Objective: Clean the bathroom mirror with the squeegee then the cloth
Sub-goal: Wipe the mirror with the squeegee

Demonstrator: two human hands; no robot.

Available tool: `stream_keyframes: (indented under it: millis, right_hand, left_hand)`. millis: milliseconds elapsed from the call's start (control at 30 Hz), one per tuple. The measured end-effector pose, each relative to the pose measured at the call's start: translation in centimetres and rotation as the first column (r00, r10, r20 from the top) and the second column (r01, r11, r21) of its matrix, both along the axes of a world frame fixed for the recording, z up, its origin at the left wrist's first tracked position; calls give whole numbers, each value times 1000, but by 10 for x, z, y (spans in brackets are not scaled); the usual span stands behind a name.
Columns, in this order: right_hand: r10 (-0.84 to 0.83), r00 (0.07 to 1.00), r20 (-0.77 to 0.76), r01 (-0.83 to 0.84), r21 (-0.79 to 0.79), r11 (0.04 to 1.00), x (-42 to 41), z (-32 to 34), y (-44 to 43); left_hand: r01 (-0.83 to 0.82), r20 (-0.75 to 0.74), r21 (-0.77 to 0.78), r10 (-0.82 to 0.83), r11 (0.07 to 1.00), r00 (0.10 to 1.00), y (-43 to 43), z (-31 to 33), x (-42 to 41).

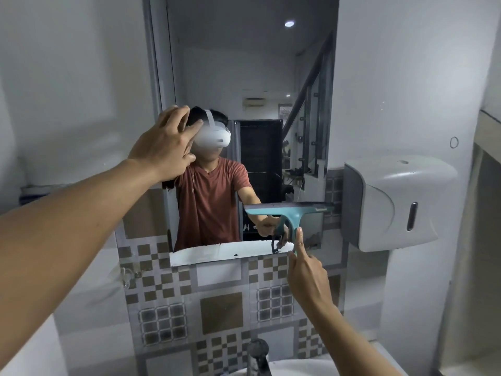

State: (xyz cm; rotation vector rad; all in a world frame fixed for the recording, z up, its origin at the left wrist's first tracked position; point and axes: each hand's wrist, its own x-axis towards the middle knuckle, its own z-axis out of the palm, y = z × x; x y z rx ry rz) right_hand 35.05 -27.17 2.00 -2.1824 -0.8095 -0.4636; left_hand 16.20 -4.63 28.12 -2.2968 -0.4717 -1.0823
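**Squeegee low on the mirror's right side**

Head view. Grips the teal squeegee (290, 213) with the right hand (306, 272) at the foot of its handle, index finger stretched up along the handle, thumb and the other fingers curled round it from below. Carries the blade above the grip, level, against the mirror (244, 63) near its lower right corner, right tip at the mirror's right edge. Crosses the mirror's chipped bottom edge with the end of the handle. Lays the left hand (165, 142) on the glass by the left edge, about mid-height, fingers spread and straight, holding nothing. Shows a white wall dispenser (393, 202) just right of the mirror. Shows patterned brown-and-white tiles (221, 308) below the mirror, then a tap (259, 356) and the rim of a white basin (298, 367) at the bottom of the view.
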Motion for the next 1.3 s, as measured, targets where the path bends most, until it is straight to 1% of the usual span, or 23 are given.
stream_keyframes:
  millis: [100,267,367,533,633,767,933,1033,1133,1233,1300]
  right_hand:
    - [6,1000,-30,-6,10,1000,-4,-2,2]
    - [58,986,-158,-48,67,997,-17,-16,9]
    - [88,974,-210,-71,90,993,-24,-26,10]
    - [147,952,-268,-119,120,986,-31,-23,14]
    - [214,920,-329,-172,152,973,-41,-25,21]
    - [243,891,-383,-173,208,963,-48,-24,30]
    - [323,842,-433,-198,310,930,-62,-17,34]
    - [349,812,-468,-177,372,911,-69,-17,45]
    - [368,773,-516,-121,451,885,-75,-16,60]
    - [429,698,-573,-90,524,847,-82,-10,72]
    - [455,683,-571,-86,556,827,-85,-8,77]
  left_hand:
    - [4,-14,27,-4,1000,1000,4,1,-1]
    - [12,-16,2,-12,1000,1000,6,0,1]
    - [2,-27,-1,-2,1000,1000,6,-1,1]
    - [0,-25,-6,0,1000,1000,6,-1,3]
    - [-3,-26,1,3,1000,1000,8,-1,3]
    - [0,-21,-9,-1,1000,1000,9,-1,4]
    - [9,-8,-21,-9,1000,1000,10,-3,5]
    - [4,-7,-19,-4,1000,1000,10,-3,6]
    - [1,-13,-22,-1,1000,1000,9,-1,5]
    - [-5,-14,-24,5,1000,1000,9,-1,3]
    - [-6,-16,-20,6,1000,1000,9,-1,3]
